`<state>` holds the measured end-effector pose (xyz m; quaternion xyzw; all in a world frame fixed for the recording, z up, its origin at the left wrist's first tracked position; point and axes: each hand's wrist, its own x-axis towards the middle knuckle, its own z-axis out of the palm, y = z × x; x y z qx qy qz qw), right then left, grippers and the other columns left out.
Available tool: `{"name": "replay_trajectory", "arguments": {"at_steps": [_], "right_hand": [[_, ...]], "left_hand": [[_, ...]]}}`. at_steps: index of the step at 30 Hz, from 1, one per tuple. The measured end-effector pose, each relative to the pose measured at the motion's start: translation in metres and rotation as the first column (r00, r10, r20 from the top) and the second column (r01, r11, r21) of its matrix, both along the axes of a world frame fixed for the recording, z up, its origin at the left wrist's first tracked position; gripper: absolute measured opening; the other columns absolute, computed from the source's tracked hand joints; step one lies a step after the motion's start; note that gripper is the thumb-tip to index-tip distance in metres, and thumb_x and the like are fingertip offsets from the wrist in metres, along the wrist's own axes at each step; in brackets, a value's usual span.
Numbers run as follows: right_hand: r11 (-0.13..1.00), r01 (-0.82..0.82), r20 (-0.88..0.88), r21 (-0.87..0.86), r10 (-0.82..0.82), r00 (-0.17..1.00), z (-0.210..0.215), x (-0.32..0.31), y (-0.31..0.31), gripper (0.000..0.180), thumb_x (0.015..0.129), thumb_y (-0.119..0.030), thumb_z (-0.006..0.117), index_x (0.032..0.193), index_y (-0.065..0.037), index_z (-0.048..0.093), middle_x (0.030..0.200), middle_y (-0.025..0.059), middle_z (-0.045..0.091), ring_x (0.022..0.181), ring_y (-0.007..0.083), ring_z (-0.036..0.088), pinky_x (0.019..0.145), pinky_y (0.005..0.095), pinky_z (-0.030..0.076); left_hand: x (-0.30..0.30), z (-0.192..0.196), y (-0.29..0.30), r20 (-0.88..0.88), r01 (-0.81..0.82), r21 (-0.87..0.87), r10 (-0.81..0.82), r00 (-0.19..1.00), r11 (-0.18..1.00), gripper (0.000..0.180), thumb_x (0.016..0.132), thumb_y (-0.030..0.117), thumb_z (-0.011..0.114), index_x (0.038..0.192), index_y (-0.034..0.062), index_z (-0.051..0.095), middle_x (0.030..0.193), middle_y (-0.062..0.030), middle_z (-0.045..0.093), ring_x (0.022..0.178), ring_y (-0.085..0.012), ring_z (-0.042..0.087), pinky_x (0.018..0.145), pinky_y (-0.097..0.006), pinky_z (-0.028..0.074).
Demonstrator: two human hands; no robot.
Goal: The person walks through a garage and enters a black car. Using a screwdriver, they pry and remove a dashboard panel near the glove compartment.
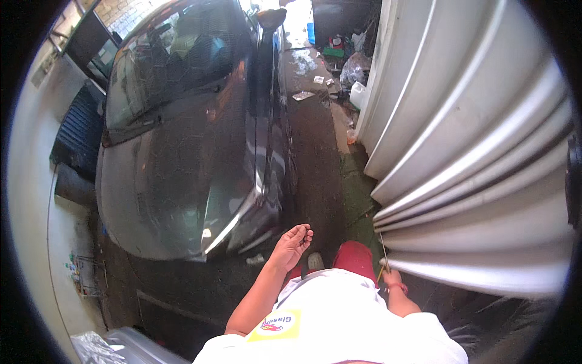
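Observation:
My left hand is raised in front of my body, near the front corner of a dark car. Its fingers are curled in toward the thumb; whether anything small is between them cannot be made out. Lower down at my right side, my right hand is closed around a thin, straight, rod-like tool, with a yellowish part showing beside the fingers. The rod points up alongside the lower folds of a white pleated curtain.
A dusty floor strip runs between car and curtain. Along it lie paper scraps, a white plastic jug and a clear plastic bag. The car's side mirror juts out. At lower left stands a small wire rack.

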<state>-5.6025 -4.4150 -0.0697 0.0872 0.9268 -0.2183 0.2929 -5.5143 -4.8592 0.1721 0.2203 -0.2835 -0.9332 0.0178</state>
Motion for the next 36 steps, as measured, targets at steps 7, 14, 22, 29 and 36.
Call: {"name": "replay_trajectory", "arguments": {"at_steps": [7, 14, 22, 29, 36], "right_hand": [[0.976, 0.077, 0.203, 0.205, -0.119, 0.972, -0.048, -0.168, -0.023, 0.04, 0.086, -0.031, 0.068, 0.11, 0.0, 0.074, 0.109, 0.0288, 0.071, 0.106, 0.0427, 0.069, 0.092, 0.0485, 0.053], [0.978, -0.134, -0.028, -0.16, 0.131, 0.991, -0.035, -0.533, -0.288, 0.045, 0.088, -0.038, 0.066, 0.115, -0.002, 0.071, 0.114, 0.0276, 0.069, 0.112, 0.0437, 0.065, 0.096, 0.0502, 0.05], [0.844, -0.425, -0.294, -0.328, 0.336, 0.895, 0.102, -0.859, -0.576, 0.042, 0.092, -0.04, 0.065, 0.112, -0.003, 0.066, 0.11, 0.0272, 0.069, 0.109, 0.0467, 0.063, 0.092, 0.0525, 0.05], [0.859, -0.447, -0.155, -0.25, 0.421, 0.894, 0.035, -1.036, -0.697, 0.047, 0.091, -0.04, 0.066, 0.114, 0.001, 0.066, 0.117, 0.0258, 0.069, 0.113, 0.0441, 0.064, 0.096, 0.0492, 0.051], [0.969, -0.243, 0.065, -0.031, 0.245, 0.967, 0.057, -1.148, -0.694, 0.041, 0.086, -0.035, 0.071, 0.104, 0.002, 0.072, 0.103, 0.0262, 0.072, 0.101, 0.0404, 0.07, 0.089, 0.0474, 0.053]], "left_hand": [[-0.234, -0.015, -0.115, -0.005, -0.018, -0.041, 0.018, 1.0, 0.999, 0.019, 0.104, 0.02, 0.062, 0.115, 0.0057, 0.067, 0.102, -0.0037, 0.07, 0.092, -0.0117, 0.066, 0.086, -0.025, 0.055], [-0.461, -0.016, -0.223, 0.095, -0.109, -0.027, 0.111, 0.989, 0.994, 0.019, 0.104, 0.02, 0.061, 0.115, 0.0047, 0.066, 0.101, -0.0045, 0.07, 0.09, -0.0114, 0.066, 0.085, -0.025, 0.056], [-0.682, 0.057, -0.342, -0.083, -0.194, -0.075, 0.188, 0.979, 0.978, 0.018, 0.104, 0.021, 0.061, 0.113, 0.0056, 0.065, 0.098, -0.0035, 0.069, 0.087, -0.0089, 0.065, 0.077, -0.021, 0.053], [-0.856, 0.106, -0.493, -0.183, -0.154, -0.021, 0.147, 0.972, 0.988, 0.016, 0.107, 0.022, 0.055, 0.106, 0.0062, 0.057, 0.081, -0.0004, 0.052, 0.07, -0.0068, 0.047, 0.064, -0.022, 0.04], [-1.005, 0.202, -0.646, -0.294, -0.196, -0.2, 0.132, 0.947, 0.96, 0.021, 0.105, 0.025, 0.058, 0.101, 0.005, 0.055, 0.078, -0.0011, 0.047, 0.067, -0.0063, 0.042, 0.062, -0.021, 0.036]]}}
